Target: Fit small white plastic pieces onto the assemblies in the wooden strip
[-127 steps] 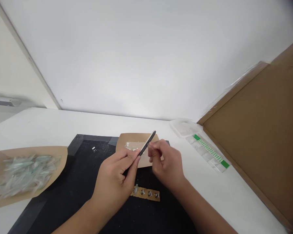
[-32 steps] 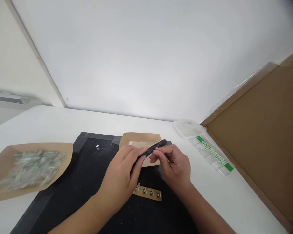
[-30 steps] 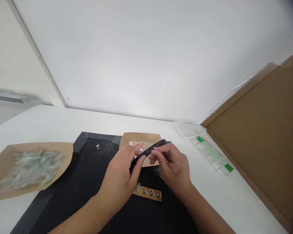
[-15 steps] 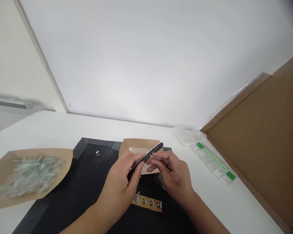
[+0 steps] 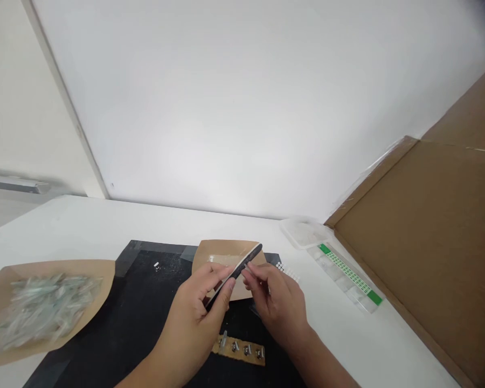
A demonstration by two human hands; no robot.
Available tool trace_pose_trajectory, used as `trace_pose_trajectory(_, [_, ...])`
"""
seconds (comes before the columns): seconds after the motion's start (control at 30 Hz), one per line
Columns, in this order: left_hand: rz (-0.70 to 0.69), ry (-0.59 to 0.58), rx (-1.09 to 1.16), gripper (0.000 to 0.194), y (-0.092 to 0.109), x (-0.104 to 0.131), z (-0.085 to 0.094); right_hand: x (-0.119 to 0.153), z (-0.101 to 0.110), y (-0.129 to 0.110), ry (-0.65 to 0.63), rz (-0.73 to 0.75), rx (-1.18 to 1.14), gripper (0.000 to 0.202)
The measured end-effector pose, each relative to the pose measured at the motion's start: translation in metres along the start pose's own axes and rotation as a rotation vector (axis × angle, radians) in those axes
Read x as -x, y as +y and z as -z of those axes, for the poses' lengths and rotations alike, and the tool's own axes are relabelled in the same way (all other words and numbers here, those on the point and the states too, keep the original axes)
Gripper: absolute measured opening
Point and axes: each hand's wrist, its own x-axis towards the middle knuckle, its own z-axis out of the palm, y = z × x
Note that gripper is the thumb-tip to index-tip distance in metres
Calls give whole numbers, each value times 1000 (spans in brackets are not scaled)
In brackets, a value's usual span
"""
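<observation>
My left hand [image 5: 196,312] grips a black nail file [image 5: 254,253] with a pale edge, which slants up to the right. Pinched between the thumb and index finger of my right hand [image 5: 283,302] is a small clear piece, perhaps a nail tip, touching the file; my fingers cover most of it. Below the hands lies a tan strip [image 5: 241,355] bearing several small metal pieces with clear bits on them. A brown paper tray [image 5: 230,246] sits behind the file, partly hidden by my hands.
A larger brown paper tray [image 5: 105,293] at left holds many clear slips. A black mat [image 5: 145,318] covers the white table [image 5: 153,218]. At right are white dots [image 5: 281,266], a clear case with a green strip [image 5: 350,274], a translucent lid [image 5: 303,233] and cardboard [image 5: 428,242].
My right fingers have closed in on the file, bringing the small clear piece against it. The whole view has shifted slightly, and the file remains in my left hand.
</observation>
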Motion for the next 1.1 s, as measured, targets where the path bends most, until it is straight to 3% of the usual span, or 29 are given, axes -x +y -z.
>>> trace_pose_trajectory(0.33, [-102, 26, -112, 31, 6, -4, 5, -6, 2, -6, -5, 20, 12, 8])
trace_pose_trajectory(0.6, [-177, 79, -173, 30, 7, -1, 2, -7, -1, -10, 44, -120, -45, 8])
trace_pose_trajectory(0.83, [-215, 131, -192, 24, 1, -3, 3, -11, -6, -13, -134, -36, -80, 17])
trace_pose_trajectory(1.0, [-240, 124, -227, 25, 3, -3, 4, -14, -8, -12, -62, -90, -57, 13])
trace_pose_trajectory(1.1, [-225, 124, -244, 26, 3, -2, 5, -15, -10, -12, -118, -42, -107, 16])
